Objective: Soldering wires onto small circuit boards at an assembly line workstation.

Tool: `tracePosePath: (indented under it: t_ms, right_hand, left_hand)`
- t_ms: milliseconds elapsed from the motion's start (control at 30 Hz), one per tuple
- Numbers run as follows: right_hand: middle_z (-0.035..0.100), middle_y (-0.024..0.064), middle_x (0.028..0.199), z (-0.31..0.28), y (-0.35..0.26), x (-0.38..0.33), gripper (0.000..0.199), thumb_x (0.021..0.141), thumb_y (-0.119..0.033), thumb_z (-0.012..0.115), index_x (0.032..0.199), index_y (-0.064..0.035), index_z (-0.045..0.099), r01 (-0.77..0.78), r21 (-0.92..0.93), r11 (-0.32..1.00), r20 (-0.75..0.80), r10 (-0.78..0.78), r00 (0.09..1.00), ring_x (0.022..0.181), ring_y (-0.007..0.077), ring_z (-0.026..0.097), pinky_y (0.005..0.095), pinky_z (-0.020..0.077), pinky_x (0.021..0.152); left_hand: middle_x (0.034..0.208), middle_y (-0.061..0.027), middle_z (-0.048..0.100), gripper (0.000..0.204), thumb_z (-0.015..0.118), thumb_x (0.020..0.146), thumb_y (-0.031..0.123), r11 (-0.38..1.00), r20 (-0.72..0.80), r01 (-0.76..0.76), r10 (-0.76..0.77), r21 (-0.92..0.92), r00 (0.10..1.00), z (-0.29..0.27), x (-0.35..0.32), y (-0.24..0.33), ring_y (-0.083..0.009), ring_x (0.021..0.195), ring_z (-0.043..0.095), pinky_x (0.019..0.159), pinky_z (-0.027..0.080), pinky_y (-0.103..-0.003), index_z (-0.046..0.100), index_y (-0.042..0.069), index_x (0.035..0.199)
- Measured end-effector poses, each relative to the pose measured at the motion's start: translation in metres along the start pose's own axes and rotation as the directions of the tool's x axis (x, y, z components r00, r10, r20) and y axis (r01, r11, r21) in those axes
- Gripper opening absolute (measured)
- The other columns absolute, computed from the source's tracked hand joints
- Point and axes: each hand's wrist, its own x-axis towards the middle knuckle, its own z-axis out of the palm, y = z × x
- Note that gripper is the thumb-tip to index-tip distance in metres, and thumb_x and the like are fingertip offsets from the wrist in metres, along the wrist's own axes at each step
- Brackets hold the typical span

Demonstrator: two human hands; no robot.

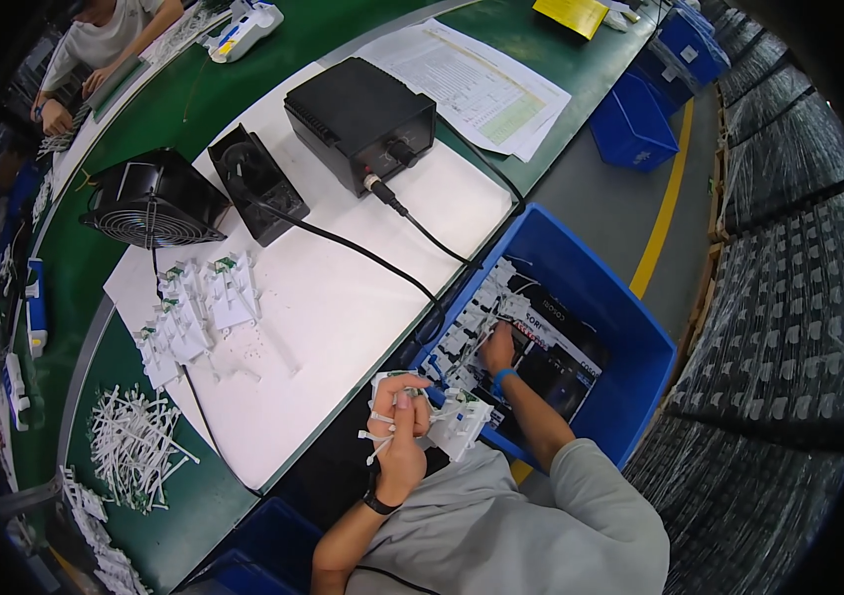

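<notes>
A big blue rectangular plastic bin point(632, 332) sits right of the left hand point(402, 421); the right hand point(498, 347) dips inside among white plastic parts point(462, 335), grip impossible to tell! The left curls around green-boarded white plastic pieces point(460, 428): such a crowded grip could shed one, and thin white cables point(374, 436) jutting leftward might snag.
</notes>
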Motion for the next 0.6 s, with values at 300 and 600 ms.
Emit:
tracePosePath:
  t_ms: [300, 600]
  right_hand:
    - [0.061, 0.0260, 0.109, -0.010, -0.008, 0.003, 0.034, 0.087, -0.020, 0.072, 0.108, -0.0006, 0.054, -0.108, -0.002, 0.994, 0.011, 0.108, 0.994, 0.102, 0.0471, 0.061, 0.0550, 0.0512, 0.084]
    - [0.053, 0.0249, 0.125, -0.027, 0.005, -0.038, 0.058, 0.076, -0.019, 0.076, 0.124, 0.0047, 0.054, 0.344, -0.045, 0.938, 0.153, -0.334, 0.930, 0.119, 0.0441, 0.050, 0.0489, 0.0433, 0.101]
  left_hand:
    - [0.058, 0.0066, 0.031, 0.025, 0.042, 0.111, 0.023, 1.000, 0.009, -0.008, 0.008, 0.000, 1.000, 0.000, 0.002, 0.002, -0.0037, 0.054, 0.023, 0.053, 0.019, -0.024, 0.056, 0.003, 0.114]
    - [0.059, 0.0063, 0.032, 0.024, 0.041, 0.111, 0.020, 1.000, -0.004, -0.013, 0.013, -0.027, 1.000, -0.007, -0.005, 0.007, -0.0039, 0.055, 0.024, 0.054, 0.020, -0.024, 0.056, 0.002, 0.114]
